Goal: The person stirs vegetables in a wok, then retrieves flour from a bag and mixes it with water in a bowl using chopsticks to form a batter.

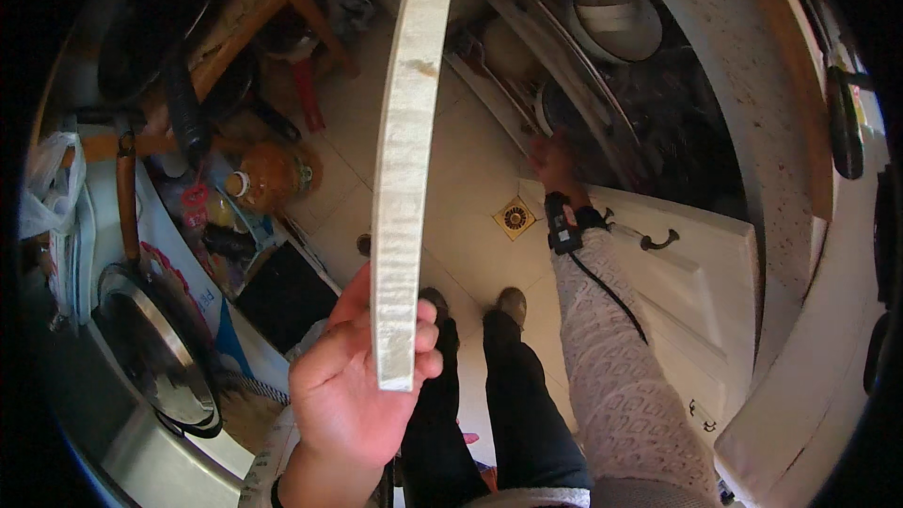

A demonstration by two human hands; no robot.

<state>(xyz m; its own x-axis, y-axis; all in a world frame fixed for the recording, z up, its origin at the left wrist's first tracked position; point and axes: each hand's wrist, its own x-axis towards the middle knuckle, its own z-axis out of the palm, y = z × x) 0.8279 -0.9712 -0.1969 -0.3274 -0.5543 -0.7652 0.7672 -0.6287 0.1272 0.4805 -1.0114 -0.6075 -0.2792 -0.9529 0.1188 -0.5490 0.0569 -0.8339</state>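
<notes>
My left hand grips the near end of a long white panel, seen edge-on, which looks like a cabinet door. Its fingers wrap round the edge, and a brown stain marks the far part. My right hand reaches down to the front of an open, dark cabinet. Close by it are a round pan or dish and a rack-like metal edge. Shadow hides whether its fingers hold anything. A white cabinet door with a dark curved handle lies beneath my right forearm.
White bowls are stacked deep in the cabinet. On the left are a lidded pan, an oil bottle, a plastic bag and a wooden stool or rack. A brass floor drain sits in the tiles ahead of my feet.
</notes>
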